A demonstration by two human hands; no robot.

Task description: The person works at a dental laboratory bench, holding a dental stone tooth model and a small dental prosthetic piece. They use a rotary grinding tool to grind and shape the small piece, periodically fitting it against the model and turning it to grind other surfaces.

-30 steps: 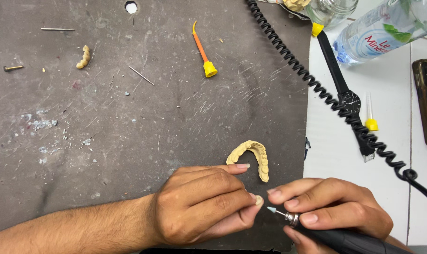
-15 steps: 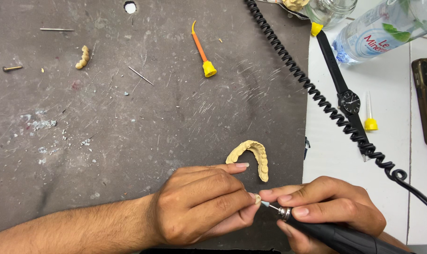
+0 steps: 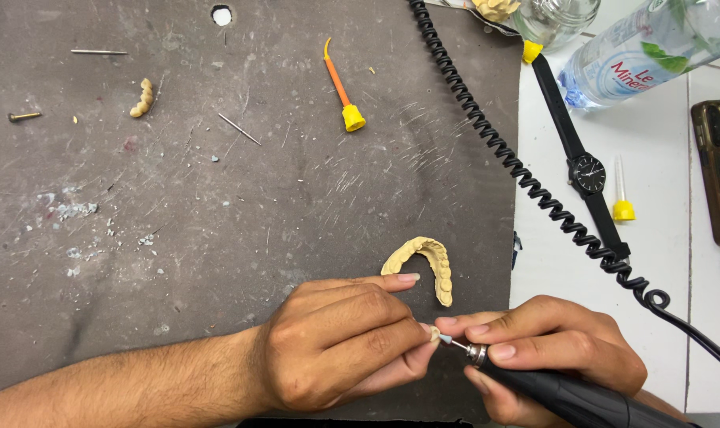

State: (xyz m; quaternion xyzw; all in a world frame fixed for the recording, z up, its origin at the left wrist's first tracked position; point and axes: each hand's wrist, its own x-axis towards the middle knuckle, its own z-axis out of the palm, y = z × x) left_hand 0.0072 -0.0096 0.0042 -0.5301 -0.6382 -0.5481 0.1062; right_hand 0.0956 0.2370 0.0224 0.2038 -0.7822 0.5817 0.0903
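The small cream-coloured tooth-shaped piece point(image 3: 434, 333) is pinched between the thumb and forefinger tips of the left hand point(image 3: 340, 345), just below the lower end of the cream horseshoe-shaped dental arch cast point(image 3: 423, 265) lying on the dark scuffed work mat point(image 3: 217, 206). The right hand point(image 3: 546, 345) grips the black rotary handpiece point(image 3: 582, 396) pen-fashion, fingers pressed together around its metal collar, with the small pale bur tip point(image 3: 447, 340) touching the piece. Risk: the piece is tiny and mostly covered by the fingertips, so a slip of the bur would likely strike skin. Excess pressure could flick the piece out of the pinch. The black coiled cord point(image 3: 518, 166), running up and right of the cast, could tug the handpiece off line. The black wristwatch point(image 3: 586, 170) lies right of the cord, clear of contact.
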